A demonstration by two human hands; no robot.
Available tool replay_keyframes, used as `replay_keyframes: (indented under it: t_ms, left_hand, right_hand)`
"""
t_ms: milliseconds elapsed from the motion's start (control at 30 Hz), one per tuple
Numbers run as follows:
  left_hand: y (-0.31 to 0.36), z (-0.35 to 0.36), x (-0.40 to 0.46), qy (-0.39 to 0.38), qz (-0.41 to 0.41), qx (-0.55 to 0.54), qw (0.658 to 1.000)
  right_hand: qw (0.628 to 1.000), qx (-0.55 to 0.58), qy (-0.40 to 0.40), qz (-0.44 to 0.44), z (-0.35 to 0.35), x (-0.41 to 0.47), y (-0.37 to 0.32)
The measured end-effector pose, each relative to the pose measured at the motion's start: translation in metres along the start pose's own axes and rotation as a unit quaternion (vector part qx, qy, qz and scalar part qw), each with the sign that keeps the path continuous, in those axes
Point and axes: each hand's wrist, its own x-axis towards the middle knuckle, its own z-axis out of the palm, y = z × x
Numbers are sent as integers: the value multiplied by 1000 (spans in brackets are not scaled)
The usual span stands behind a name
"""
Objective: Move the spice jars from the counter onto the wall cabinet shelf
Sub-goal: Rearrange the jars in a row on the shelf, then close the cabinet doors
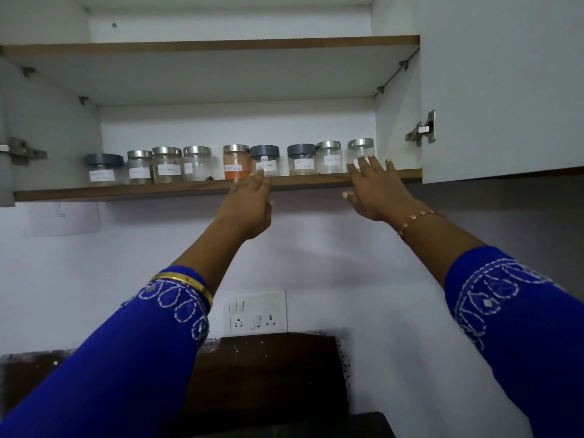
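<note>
**Inspector:** Nearest the camera, what was recorded?

**Assistant:** Two forearms in blue embroidered sleeves (132,349), raised toward the cabinet. A gold bangle (186,281) sat on the left arm, a thin bracelet (417,218) on the right wrist.

**Inspector:** And the hands?

**Assistant:** The left hand (249,205) was at the front edge of the lower shelf (126,191), fingers (257,180) straight and together, holding nothing, tips just in front of a grey-lidded jar (264,159). The right hand (376,188) had its fingers spread wide and gripped nothing; the tips overlapped the base of the rightmost jar (360,151). Whether they touched it could not be told.

**Inspector:** Position of the spice jars?

**Assistant:** Nine jars stood upright in a row on the lower shelf, most labelled. One held orange powder (235,162). Three lids were grey, the rest steel.

**Inspector:** Beyond that?

**Assistant:** An upper shelf (208,44), an open cabinet door (505,90) at right, and a wall socket panel (257,311) below.
</note>
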Motion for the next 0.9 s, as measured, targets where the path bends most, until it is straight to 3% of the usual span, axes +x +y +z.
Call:
replay_keyframes:
  t_ms: [467,900]
  left_hand:
    - [-77,-51,-66,30,35,-23,999]
    - [-114,-148,-147,69,-44,46,996]
  right_hand:
    - [999,-29,-13,-20,-52,-45,-116]
    - [990,75,58,-104,-124,-71,-188]
